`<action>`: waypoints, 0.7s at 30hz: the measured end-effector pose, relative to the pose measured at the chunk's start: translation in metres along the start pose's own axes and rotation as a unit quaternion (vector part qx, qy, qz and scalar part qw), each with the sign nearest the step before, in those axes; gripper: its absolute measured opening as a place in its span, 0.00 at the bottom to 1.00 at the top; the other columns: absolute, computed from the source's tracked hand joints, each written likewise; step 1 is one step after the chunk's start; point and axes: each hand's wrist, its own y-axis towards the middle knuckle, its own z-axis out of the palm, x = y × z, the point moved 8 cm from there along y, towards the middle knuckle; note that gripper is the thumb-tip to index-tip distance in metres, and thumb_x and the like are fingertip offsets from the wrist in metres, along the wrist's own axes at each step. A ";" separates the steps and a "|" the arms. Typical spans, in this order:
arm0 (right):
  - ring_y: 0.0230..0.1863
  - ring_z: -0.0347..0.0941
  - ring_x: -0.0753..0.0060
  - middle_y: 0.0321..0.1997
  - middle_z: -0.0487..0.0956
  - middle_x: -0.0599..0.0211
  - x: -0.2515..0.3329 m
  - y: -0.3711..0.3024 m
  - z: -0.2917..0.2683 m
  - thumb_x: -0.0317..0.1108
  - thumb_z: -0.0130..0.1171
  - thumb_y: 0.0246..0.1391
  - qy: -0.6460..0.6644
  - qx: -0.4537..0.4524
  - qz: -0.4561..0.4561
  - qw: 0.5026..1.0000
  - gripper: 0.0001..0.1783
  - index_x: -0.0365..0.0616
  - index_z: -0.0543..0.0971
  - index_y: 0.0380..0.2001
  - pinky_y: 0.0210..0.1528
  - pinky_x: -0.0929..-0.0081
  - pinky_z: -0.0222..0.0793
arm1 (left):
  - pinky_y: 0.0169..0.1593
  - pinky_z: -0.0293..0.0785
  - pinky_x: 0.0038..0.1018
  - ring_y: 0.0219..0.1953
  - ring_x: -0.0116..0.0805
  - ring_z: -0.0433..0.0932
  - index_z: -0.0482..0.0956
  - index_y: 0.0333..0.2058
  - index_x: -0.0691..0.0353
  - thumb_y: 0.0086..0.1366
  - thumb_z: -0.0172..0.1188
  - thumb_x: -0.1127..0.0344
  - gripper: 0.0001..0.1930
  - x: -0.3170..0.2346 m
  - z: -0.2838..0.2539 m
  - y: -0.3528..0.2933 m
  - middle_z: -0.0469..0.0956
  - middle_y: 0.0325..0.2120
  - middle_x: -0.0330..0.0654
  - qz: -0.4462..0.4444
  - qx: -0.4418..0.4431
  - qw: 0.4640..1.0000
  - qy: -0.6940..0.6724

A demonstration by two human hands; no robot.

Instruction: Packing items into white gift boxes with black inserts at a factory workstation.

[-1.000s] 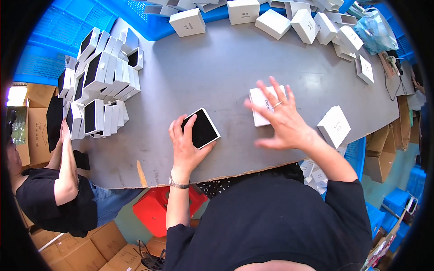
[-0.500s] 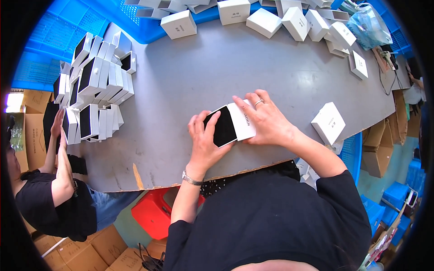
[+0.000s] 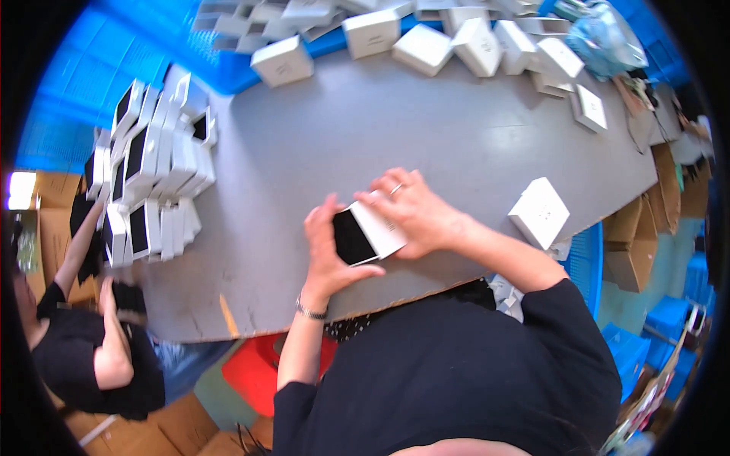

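Observation:
A white slide-out box lies over the grey table in front of me, its black-lined tray partly covered by a white sleeve. My left hand grips the tray end, with fingers along the far-left edge and the thumb stretched along the near side. Over the sleeve my right hand, with a ring on one finger, is closed around its right end. The fingers hide part of the sleeve.
Stacked white boxes with black insides stand at the left, beside a co-worker. More white boxes line the far edge by a blue crate. A single white box rests at the right. A red stool is below.
The sleeve now covers somewhat more of the black-lined tray. One of the co-worker's hands has come down from the stack. The whole view has shifted slightly.

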 end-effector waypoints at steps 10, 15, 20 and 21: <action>0.62 0.65 0.47 0.58 0.73 0.51 -0.023 -0.055 -0.034 0.50 0.74 0.34 -0.148 -0.110 0.095 0.978 0.49 0.53 0.73 0.64 0.58 0.46 0.57 | 0.75 0.42 0.45 0.76 0.47 0.46 0.43 0.75 0.66 0.66 0.51 0.31 0.53 -0.010 0.067 0.044 0.47 0.75 0.50 -0.059 -0.096 0.921 -0.374; 0.65 0.63 0.47 0.56 0.75 0.57 -0.098 -0.207 -0.116 0.62 0.72 0.36 -0.204 -0.072 0.408 0.887 0.45 0.55 0.76 0.59 0.65 0.29 0.50 | 0.74 0.46 0.46 0.74 0.51 0.52 0.61 0.69 0.66 0.68 0.61 0.54 0.36 0.008 -0.006 0.022 0.60 0.69 0.53 -0.045 -0.113 0.992 0.021; 0.59 0.70 0.45 0.52 0.77 0.49 -0.197 -0.257 -0.204 0.61 0.64 0.54 -0.164 -0.224 0.468 0.839 0.35 0.43 0.79 0.53 0.66 0.54 0.62 | 0.71 0.54 0.49 0.70 0.52 0.58 0.67 0.66 0.62 0.62 0.68 0.54 0.37 0.043 -0.138 -0.013 0.64 0.65 0.53 -0.051 -0.284 0.846 0.448; 0.61 0.70 0.47 0.56 0.77 0.49 -0.242 -0.252 -0.226 0.60 0.63 0.56 -0.178 -0.289 0.448 0.827 0.36 0.42 0.78 0.56 0.66 0.56 0.63 | 0.70 0.54 0.51 0.69 0.53 0.58 0.68 0.65 0.60 0.59 0.70 0.52 0.38 0.054 -0.173 -0.022 0.64 0.64 0.54 -0.076 -0.316 0.802 0.501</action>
